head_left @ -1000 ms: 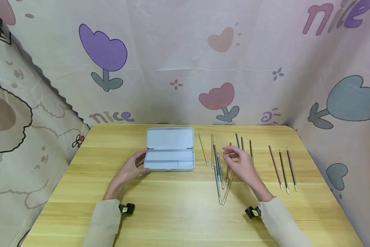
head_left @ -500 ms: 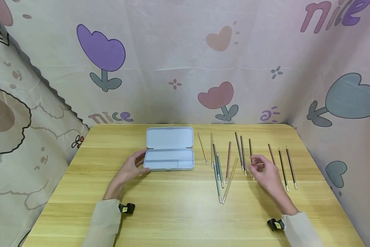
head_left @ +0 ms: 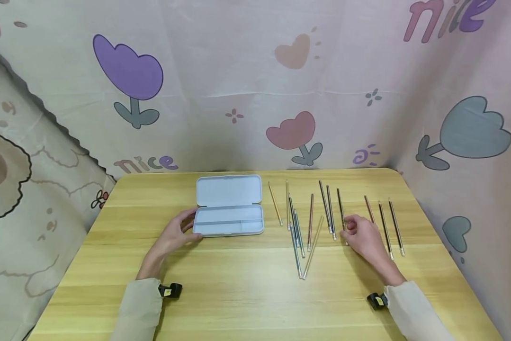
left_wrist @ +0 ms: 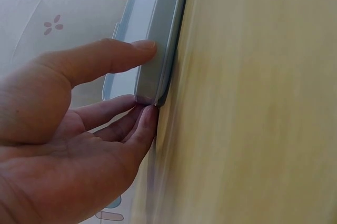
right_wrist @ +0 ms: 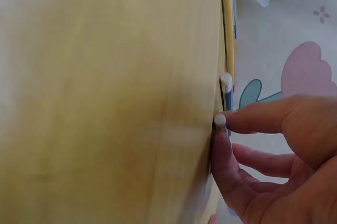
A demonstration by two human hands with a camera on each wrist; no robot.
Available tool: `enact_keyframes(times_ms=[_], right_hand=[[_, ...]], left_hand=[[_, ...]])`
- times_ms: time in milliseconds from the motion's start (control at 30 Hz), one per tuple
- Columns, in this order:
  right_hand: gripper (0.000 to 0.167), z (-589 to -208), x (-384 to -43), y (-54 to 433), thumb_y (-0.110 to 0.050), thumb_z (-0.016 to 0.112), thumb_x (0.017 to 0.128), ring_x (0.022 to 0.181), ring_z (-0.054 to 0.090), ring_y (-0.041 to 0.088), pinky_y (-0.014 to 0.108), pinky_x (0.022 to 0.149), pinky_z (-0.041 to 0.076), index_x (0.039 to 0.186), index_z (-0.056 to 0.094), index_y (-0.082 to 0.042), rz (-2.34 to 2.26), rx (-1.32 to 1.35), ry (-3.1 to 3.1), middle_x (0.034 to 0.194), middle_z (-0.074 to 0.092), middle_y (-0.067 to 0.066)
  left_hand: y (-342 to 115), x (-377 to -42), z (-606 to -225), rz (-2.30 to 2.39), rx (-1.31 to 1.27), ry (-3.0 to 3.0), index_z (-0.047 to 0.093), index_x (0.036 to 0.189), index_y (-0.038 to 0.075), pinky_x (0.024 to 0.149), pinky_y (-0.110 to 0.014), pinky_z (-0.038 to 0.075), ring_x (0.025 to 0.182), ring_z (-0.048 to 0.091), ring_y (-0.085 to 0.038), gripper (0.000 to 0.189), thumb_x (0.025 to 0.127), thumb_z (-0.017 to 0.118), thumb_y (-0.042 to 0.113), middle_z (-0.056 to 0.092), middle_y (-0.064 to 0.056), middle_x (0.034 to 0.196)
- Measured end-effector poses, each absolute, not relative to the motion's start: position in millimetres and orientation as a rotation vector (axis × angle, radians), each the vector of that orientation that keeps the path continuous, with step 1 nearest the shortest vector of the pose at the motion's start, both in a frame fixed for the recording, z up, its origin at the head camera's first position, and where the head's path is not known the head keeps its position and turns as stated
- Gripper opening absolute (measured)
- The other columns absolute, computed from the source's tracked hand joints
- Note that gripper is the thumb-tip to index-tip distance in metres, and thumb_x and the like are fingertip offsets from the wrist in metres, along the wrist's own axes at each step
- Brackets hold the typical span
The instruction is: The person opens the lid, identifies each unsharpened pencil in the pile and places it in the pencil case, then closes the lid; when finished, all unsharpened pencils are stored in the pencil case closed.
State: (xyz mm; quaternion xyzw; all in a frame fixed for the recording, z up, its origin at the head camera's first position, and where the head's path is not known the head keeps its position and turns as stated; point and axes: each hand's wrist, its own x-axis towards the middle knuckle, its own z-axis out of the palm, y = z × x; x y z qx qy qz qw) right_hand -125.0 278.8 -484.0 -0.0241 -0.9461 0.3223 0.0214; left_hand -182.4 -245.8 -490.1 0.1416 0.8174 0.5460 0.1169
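Note:
A pale blue pencil case point(head_left: 228, 191) lies open on the table, lid folded back, its divided tray bare. My left hand point(head_left: 176, 234) holds it at its left end. In the left wrist view the thumb point(left_wrist: 113, 60) lies against the case's front side point(left_wrist: 160, 50), and the other fingers touch its end. My right hand point(head_left: 363, 237) pinches a dark pencil point(head_left: 340, 201) near its eraser end. Up close in the right wrist view, the white eraser tip point(right_wrist: 220, 121) shows between thumb and forefinger. The pencil still lies along the table, its lower part partly hidden by the fingers.
Left of the right hand several pencils lie loosely, among them a yellow pencil point(head_left: 275, 203), a red pencil point(head_left: 310, 221) and a teal pencil point(head_left: 295, 253). Beyond its other side lies a dark pencil point(head_left: 396, 227) with two more. A printed curtain point(head_left: 221, 61) hangs behind the wooden table point(head_left: 238, 293).
My right hand has moved rightward from above the middle pencils and come down on a dark pencil, its fingers closing on it. The left hand stays at the case.

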Motion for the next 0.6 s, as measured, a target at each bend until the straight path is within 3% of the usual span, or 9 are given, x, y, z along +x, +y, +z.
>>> enact_keyframes(times_ms=[267,600], right_hand=[[0.042,-480.7,-129.4,279.5,-0.002,0.072,0.082,0.079,0.07,0.026,0.037,0.068,0.062,0.121,0.065,0.012,1.001,-0.133,-2.955,0.091,0.073,0.014],[0.039,-478.5,-125.5,287.3,-0.003,0.071,0.083,0.081,0.07,0.024,0.033,0.071,0.059,0.121,0.069,0.005,1.069,-0.137,-2.902,0.091,0.072,0.009]], left_hand=[[-246.2,-183.5,-488.2,1.589,0.422,2.407,0.028,0.155,-0.012,0.118,-0.052,0.035,0.142,0.035,-0.053,0.084,0.087,0.076,-0.008,0.036,-0.034,0.152],[-247.4,-182.8,-492.0,1.595,0.42,2.398,0.028,0.156,-0.01,0.117,-0.052,0.038,0.142,0.035,-0.054,0.084,0.087,0.077,-0.006,0.035,-0.034,0.154]])
